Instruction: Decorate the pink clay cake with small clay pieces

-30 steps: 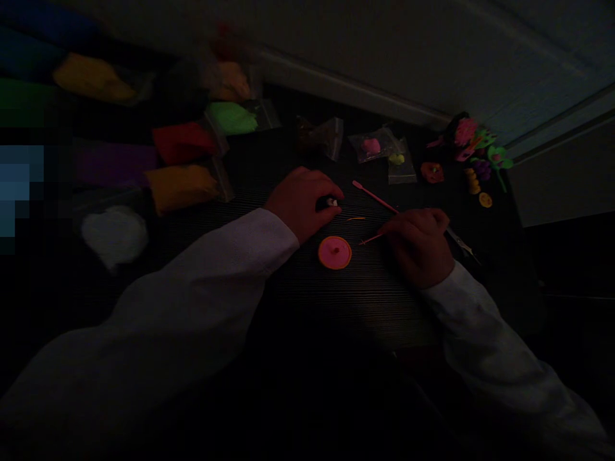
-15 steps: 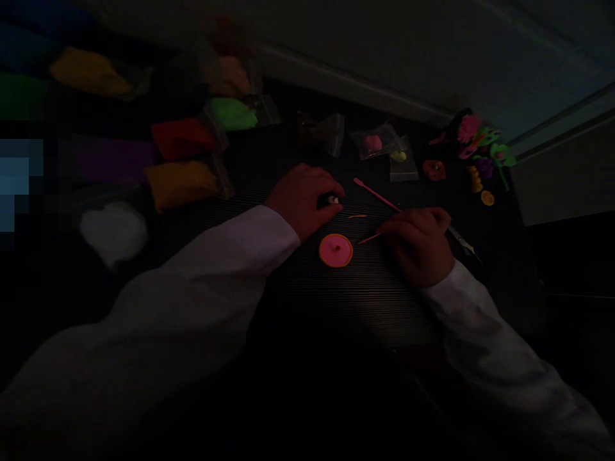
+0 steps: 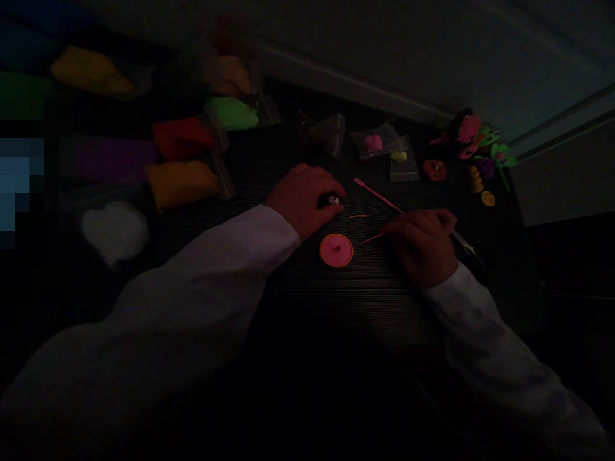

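The scene is very dark. My left hand rests on the dark table with its fingers curled round a small dark piece with a white spot. My right hand is closed on a thin pink stick tool whose tip points left toward a round pink clay disc with an orange rim. The disc lies flat between my hands. A second pink tool and a short orange sliver lie just beyond it.
Bags of coloured clay lie at the left: orange, red, green, purple, and a white lump. Small bags and finished clay flowers sit at the far right. A metal tool lies by my right hand.
Almost nothing moved. My right hand shifted very slightly to the right with the stick tool; the left hand stayed put.
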{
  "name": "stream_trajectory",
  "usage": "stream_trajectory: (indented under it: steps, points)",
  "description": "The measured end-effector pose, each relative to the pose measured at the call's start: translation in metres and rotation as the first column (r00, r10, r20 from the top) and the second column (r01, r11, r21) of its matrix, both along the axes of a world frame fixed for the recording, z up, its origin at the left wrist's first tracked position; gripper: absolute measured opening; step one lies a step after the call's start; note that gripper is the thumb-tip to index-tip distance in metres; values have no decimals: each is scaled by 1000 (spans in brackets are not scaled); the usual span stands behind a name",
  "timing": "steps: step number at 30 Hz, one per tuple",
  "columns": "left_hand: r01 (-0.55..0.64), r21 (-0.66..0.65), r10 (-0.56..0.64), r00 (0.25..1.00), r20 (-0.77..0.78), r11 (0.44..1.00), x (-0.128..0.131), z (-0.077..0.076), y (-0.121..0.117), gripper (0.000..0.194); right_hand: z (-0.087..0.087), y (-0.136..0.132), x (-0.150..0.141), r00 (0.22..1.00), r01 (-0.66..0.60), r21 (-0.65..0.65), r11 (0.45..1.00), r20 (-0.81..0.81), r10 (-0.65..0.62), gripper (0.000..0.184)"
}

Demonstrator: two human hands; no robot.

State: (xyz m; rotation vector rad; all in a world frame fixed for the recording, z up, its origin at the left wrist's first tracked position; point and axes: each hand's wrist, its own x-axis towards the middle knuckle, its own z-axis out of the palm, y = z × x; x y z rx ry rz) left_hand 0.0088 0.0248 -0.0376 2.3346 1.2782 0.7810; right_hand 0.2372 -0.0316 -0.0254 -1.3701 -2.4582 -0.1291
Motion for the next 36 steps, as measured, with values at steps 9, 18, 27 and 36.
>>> stream_trajectory:
  steps: [9, 18, 27, 36]
  points:
    - [9, -22, -9, 1000, -3, 1000, 0, 1, 1, 24, 0, -1, -1, 1000, 7, -8, 1000, -8, -7, 17]
    - [13, -20, -13, 1000, -2, 1000, 0, 1, 0, 25, 4, -1, 3, 993, 40, -46, 998, -107, -45, 16]
    - [8, -57, -9, 1000, -8, 998, 1, 4, 0, 25, -2, -14, 32, 969, 229, 19, 973, -98, -226, 17]
    - [4, -57, -5, 1000, -15, 998, 0, 3, 0, 25, 2, -19, 20, 980, 201, 166, 966, -29, -199, 19]
